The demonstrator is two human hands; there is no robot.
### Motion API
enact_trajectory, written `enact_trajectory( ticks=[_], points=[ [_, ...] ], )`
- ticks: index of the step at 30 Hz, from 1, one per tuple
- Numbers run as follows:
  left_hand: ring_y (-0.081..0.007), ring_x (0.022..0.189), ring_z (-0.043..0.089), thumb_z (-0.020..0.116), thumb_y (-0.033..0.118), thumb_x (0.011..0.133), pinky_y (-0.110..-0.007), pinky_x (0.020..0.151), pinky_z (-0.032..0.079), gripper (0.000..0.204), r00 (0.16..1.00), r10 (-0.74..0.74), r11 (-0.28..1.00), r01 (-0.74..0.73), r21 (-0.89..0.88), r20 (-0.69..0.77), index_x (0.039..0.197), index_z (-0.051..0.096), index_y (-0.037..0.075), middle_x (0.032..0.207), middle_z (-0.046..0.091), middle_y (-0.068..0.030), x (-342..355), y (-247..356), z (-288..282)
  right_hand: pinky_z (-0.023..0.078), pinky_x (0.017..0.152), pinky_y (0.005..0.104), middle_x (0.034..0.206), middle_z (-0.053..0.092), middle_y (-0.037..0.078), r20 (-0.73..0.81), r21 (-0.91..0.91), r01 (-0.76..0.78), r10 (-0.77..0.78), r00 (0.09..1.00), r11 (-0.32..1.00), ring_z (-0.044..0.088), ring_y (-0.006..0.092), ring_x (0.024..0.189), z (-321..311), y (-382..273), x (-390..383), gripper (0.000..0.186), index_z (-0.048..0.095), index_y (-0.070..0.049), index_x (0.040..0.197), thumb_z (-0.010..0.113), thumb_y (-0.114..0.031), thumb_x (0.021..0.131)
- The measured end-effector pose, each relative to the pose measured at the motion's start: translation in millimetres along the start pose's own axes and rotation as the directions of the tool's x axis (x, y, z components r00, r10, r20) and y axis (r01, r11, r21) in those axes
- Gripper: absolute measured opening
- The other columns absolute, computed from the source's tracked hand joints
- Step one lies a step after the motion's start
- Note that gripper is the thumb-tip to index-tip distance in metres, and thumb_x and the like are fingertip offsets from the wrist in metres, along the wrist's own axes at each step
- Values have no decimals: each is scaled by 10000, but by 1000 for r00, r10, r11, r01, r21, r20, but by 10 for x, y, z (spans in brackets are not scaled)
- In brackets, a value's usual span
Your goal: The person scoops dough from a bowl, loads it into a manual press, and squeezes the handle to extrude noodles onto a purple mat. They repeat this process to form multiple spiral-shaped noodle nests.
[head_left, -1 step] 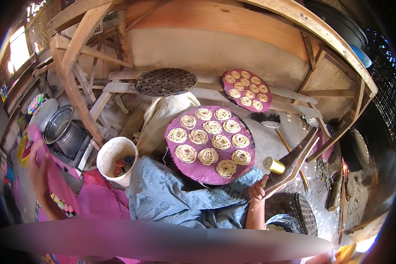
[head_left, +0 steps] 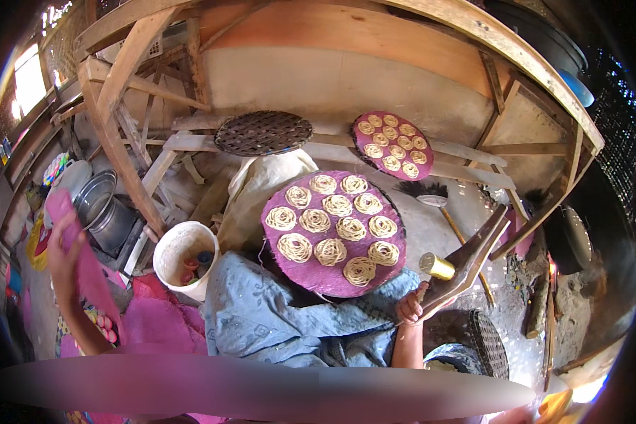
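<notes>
On the left, my raised left hand [head_left: 65, 254] is closed on a long pink cloth [head_left: 95, 283], which hangs down along my forearm. My right hand [head_left: 410, 305] grips the lower end of a wooden two-armed press [head_left: 466, 265]. A gold-coloured metal cylinder [head_left: 439, 267] sticks out from the press's side. Across my lap lies a round tray covered in purple cloth [head_left: 300, 275], its woven edge partly showing. Several coils of pale noodle strands [head_left: 337, 205] are spread over it.
A white bucket [head_left: 191, 233] with small cups inside stands left of my knee. Beyond, a slatted bench carries an upturned woven tray [head_left: 263, 133] and a second noodle tray [head_left: 403, 127]. Metal pots [head_left: 106, 219] stand left. A broom [head_left: 459, 226] and small fire [head_left: 552, 272] are right.
My left hand with the pink cloth has shifted slightly and shows more sharply. The whole view has moved a little; my right hand keeps its hold on the press.
</notes>
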State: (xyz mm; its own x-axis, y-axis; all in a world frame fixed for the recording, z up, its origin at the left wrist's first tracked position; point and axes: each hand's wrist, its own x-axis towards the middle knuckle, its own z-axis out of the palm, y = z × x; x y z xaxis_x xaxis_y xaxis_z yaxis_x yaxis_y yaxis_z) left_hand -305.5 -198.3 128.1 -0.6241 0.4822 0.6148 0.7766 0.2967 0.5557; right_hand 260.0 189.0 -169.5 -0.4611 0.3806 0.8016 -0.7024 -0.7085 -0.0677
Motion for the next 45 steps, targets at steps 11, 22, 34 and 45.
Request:
enact_trajectory(
  ticks=[11, 22, 34, 45],
  points=[
    [-201, 1240, 493, 754, 35, 765, -326, 1067, 368, 561, 870, 440, 709, -185, -680, 222, 1294, 566, 42, 1339, 538, -124, 1139, 2804, 1870, 447, 405, 267, 757, 574, 86, 22, 28, 30, -31, 999, 999, 554, 157, 530, -19, -73, -162, 789, 394, -167, 1442, 491, -686, 856],
    [-184, 1194, 532, 674, -19, 832, -309, 1016, 439, 692, 910, 358, 320, 88, -943, 206, 1449, 362, 15, 1407, 466, -136, 1001, 3279, 2368, 484, 496, 291, 786, 605, 63, 84, 9, 31, -32, 996, 999, 586, 158, 571, 75, -83, -50, 782, 392, -188, 1450, 507, -670, 845],
    [-229, 1247, 482, 688, -52, 811, -326, 999, 457, 758, 638, 9, 389, 707, -591, 770, 1462, 301, -26, 1462, 383, -174, -219, 1835, 3430, 483, 517, 272, 776, 610, 46, -25, -18, 144, -145, 989, 989, 589, 135, 581, 364, -36, 102, 960, 404, -199, 1445, 539, -822, 727],
    [-287, 1312, 428, 769, 112, 738, -337, 1094, 335, 729, 786, 185, 825, 203, -528, 590, 1368, 445, -61, 1402, 446, -192, -380, 1447, 3637, 497, 518, 306, 783, 611, 54, -19, 27, 157, -156, 988, 987, 601, 152, 582, 9, -99, -181, 560, 373, -226, 1458, 457, -476, 965]
  ],
)
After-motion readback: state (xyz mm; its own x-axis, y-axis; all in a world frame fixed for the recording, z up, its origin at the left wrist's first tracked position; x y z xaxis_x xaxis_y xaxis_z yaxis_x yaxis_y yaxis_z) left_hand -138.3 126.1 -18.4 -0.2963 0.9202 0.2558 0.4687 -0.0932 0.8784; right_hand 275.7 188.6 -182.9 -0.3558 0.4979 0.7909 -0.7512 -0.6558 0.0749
